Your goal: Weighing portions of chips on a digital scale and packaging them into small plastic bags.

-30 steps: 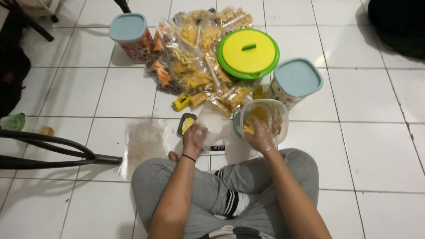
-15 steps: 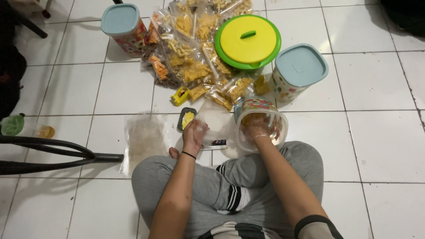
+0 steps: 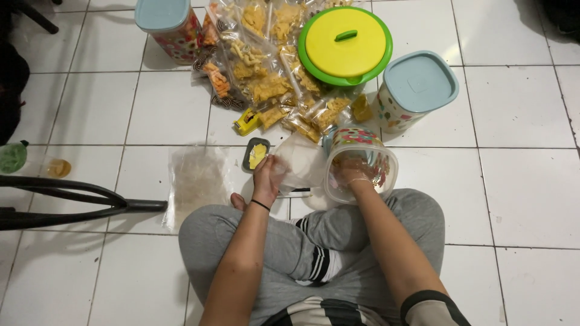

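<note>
I sit cross-legged on a white tiled floor. My right hand point(image 3: 353, 174), in a thin clear glove, reaches deep inside a clear plastic jar point(image 3: 361, 164) with a flowered print, tilted toward me; whether it holds anything in there I cannot tell. My left hand point(image 3: 266, 177), also gloved, grips the edge of an empty clear plastic bag point(image 3: 300, 162) held up beside the jar. A small dark tray point(image 3: 255, 154) with something yellow lies just past my left hand.
A pile of bagged yellow snacks point(image 3: 266, 66) lies ahead, with a yellow-and-green lidded bowl point(image 3: 345, 46) and two blue-lidded flowered jars point(image 3: 415, 89) point(image 3: 165, 25). A stack of clear bags point(image 3: 197, 186) lies left of my knee. A black chair leg point(image 3: 72, 202) crosses the left.
My right hand has gone from the jar's mouth down into the jar, which has tipped toward me. My left hand has lifted the clear bag. The view shifted slightly.
</note>
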